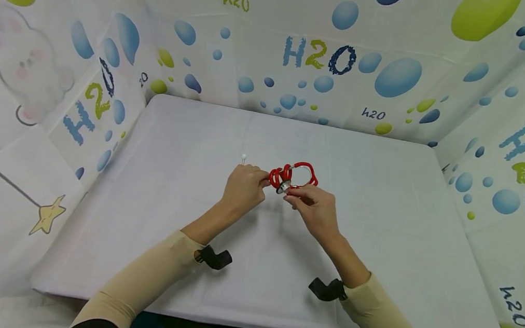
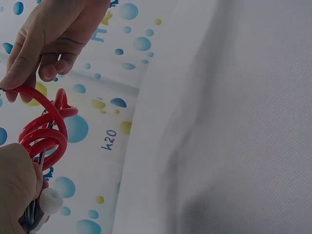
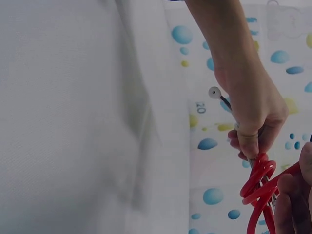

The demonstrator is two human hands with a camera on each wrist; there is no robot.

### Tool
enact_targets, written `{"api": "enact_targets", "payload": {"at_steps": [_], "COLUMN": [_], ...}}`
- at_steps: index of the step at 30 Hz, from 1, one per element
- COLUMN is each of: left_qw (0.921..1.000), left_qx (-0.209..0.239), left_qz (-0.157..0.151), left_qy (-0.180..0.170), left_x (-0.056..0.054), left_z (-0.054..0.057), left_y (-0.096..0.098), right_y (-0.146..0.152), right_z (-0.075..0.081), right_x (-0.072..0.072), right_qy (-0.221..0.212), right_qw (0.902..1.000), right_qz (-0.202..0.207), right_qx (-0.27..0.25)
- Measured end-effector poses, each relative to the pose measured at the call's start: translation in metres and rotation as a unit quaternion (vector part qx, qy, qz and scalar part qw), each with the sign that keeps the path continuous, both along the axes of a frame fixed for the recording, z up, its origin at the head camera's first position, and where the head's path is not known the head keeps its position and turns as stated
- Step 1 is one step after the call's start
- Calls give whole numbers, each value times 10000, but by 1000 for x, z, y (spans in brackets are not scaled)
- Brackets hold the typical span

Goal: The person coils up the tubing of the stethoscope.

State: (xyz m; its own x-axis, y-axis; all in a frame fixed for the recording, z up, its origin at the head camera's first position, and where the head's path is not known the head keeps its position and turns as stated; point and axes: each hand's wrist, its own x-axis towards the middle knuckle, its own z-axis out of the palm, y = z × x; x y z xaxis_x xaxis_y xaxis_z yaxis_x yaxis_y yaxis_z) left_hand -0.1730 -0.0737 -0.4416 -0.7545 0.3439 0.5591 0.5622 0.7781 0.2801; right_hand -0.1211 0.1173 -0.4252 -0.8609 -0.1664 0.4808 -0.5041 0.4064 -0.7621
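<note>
A stethoscope with red tubing [image 1: 280, 176] is held above the table, its tube wound in several coils around its metal part. My left hand [image 1: 244, 186] grips the metal ear tubes, and a white ear tip [image 1: 244, 157] sticks out past the fist. In the left wrist view the white ear tip [image 2: 51, 201] sits beside that hand. My right hand [image 1: 312, 207] pinches the tubing's end by the silver chestpiece [image 1: 284, 186]. A loose loop of red tube [image 1: 310, 169] arches above the right fingers. In the right wrist view the coils [image 3: 258, 180] lie between both hands.
The white-covered table [image 1: 189, 142] spreads under both hands. Behind it and at the sides hang white curtains [image 1: 262, 54] printed with bubbles and lettering. A black wrist mount [image 1: 214, 257] sits on the left forearm, another black mount [image 1: 328, 289] on the right.
</note>
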Motion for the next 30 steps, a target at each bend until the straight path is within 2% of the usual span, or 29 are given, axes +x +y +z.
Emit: {"api": "enact_targets", "payload": {"at_steps": [5, 10, 17, 21, 22, 30], "left_qw": [10000, 9999, 9997, 9996, 9995, 9993], "left_qx": [83, 149, 209, 242, 249, 303], "left_qz": [15, 35, 39, 32, 32, 53], "left_qy": [-4, 31, 110, 172, 175, 208], "left_x": [1, 2, 2, 2, 2, 2], "left_z": [1, 2, 2, 3, 3, 2], "left_y": [1, 2, 3, 3, 3, 4], "right_y": [0, -1, -11, -11, -11, 1], "right_z": [-1, 3, 32, 34, 34, 0], "right_x": [-2, -2, 11, 11, 10, -8], "right_qy": [-83, -524, -951, -1083, -1112, -1598], "right_qw": [9991, 9952, 9884, 9857, 9851, 9755], "right_qz": [-357, -766, -1111, -1196, -1212, -1337], "right_qx": [-214, -323, -418, -484, -503, -706]}}
